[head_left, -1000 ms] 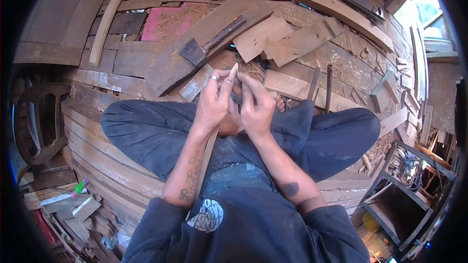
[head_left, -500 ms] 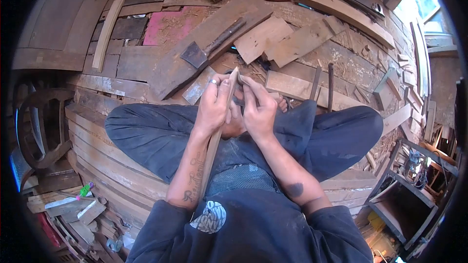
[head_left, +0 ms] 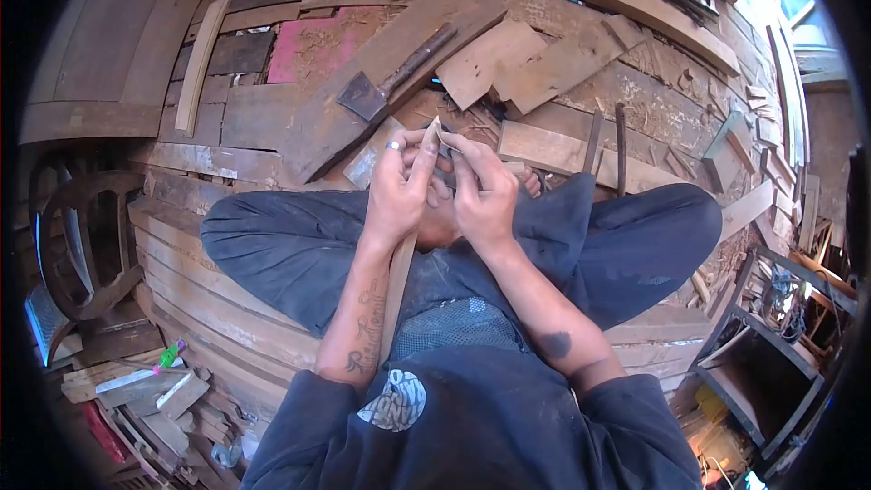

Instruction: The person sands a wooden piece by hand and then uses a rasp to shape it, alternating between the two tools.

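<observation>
A long narrow wooden strip (head_left: 397, 283) runs from beside my left forearm up to a pointed tip in front of me. My left hand (head_left: 396, 195) is closed around it near that tip, a ring on one finger. Close against the tip, my right hand (head_left: 485, 200) pinches a small thin piece that looks like sandpaper; the fingers mostly hide it. Both hands are above my crossed legs, with a bare foot partly visible behind them. Beyond, a hatchet (head_left: 365, 96) with a dark, wide head lies on a thick plank (head_left: 313, 132).
Flat board offcuts (head_left: 490, 63) and a long beam (head_left: 646, 18) lie ahead. Two thin dark bars (head_left: 621, 150) stand out at right. A carved chair frame (head_left: 86, 245) is at left, scrap wood (head_left: 163, 408) below it. A metal-framed box (head_left: 762, 372) sits at lower right.
Both hands keep their hold and stay close together. My right fingers have shifted slightly toward the strip's tip, covering more of the thin piece. The whole view has shifted slightly.
</observation>
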`<action>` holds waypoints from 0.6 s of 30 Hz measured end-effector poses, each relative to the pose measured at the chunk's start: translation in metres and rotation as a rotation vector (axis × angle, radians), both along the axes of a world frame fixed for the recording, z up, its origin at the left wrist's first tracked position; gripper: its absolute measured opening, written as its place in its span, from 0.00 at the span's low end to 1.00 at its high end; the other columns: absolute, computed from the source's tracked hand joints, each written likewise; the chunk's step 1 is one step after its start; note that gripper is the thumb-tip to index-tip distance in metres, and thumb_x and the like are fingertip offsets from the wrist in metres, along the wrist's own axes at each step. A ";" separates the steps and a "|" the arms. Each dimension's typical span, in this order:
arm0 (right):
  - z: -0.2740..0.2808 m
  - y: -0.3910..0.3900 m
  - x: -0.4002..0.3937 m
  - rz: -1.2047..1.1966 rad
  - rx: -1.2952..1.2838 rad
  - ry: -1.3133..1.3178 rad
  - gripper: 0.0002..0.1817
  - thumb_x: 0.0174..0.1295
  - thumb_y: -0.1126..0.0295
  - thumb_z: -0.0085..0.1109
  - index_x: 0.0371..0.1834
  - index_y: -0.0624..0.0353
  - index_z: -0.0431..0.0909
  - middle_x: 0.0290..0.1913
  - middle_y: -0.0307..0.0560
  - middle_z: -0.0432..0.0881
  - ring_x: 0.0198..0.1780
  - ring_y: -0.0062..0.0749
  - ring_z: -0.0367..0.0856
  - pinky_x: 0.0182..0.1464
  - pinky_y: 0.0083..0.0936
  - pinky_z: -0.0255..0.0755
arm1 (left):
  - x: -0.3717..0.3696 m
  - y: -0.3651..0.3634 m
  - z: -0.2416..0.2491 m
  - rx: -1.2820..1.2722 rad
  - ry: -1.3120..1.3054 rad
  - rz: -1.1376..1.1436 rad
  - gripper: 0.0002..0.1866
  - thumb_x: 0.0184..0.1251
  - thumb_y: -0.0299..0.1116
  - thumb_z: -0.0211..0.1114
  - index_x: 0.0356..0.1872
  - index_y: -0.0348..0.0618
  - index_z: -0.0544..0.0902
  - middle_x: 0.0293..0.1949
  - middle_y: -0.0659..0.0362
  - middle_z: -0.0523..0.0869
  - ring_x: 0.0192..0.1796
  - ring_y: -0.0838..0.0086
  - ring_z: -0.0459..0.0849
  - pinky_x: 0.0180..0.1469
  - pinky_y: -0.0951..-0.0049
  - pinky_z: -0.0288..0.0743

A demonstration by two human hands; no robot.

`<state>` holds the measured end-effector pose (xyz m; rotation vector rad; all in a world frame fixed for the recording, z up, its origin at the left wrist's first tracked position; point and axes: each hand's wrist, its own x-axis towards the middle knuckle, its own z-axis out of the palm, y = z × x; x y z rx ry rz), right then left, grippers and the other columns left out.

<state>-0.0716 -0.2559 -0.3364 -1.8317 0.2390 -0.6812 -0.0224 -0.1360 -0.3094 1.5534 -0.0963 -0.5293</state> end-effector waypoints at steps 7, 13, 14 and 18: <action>0.002 0.002 0.002 -0.001 0.050 0.019 0.16 0.66 0.84 0.57 0.53 0.61 0.87 0.46 0.55 0.88 0.47 0.45 0.90 0.50 0.35 0.81 | -0.002 0.004 -0.001 0.039 0.003 -0.011 0.14 0.86 0.37 0.56 0.56 0.35 0.76 0.35 0.56 0.88 0.22 0.80 0.82 0.22 0.79 0.70; 0.002 0.001 0.006 -0.010 0.015 0.057 0.14 0.68 0.83 0.60 0.54 0.61 0.87 0.46 0.52 0.89 0.49 0.37 0.89 0.53 0.29 0.80 | -0.007 0.002 0.001 0.093 -0.014 0.035 0.12 0.86 0.37 0.54 0.54 0.36 0.76 0.34 0.56 0.88 0.21 0.82 0.78 0.23 0.78 0.69; 0.000 0.003 0.003 0.002 0.021 0.052 0.14 0.69 0.83 0.60 0.54 0.61 0.87 0.46 0.52 0.89 0.48 0.37 0.89 0.52 0.29 0.80 | -0.003 0.003 0.001 0.094 -0.041 0.042 0.12 0.86 0.37 0.53 0.54 0.37 0.76 0.34 0.56 0.88 0.21 0.82 0.77 0.23 0.78 0.69; 0.002 0.000 0.003 0.016 0.062 0.046 0.15 0.67 0.84 0.59 0.53 0.62 0.87 0.46 0.52 0.89 0.47 0.40 0.89 0.51 0.30 0.80 | -0.005 0.000 -0.006 0.116 -0.103 0.007 0.13 0.87 0.36 0.51 0.54 0.36 0.76 0.34 0.56 0.88 0.20 0.82 0.77 0.23 0.78 0.70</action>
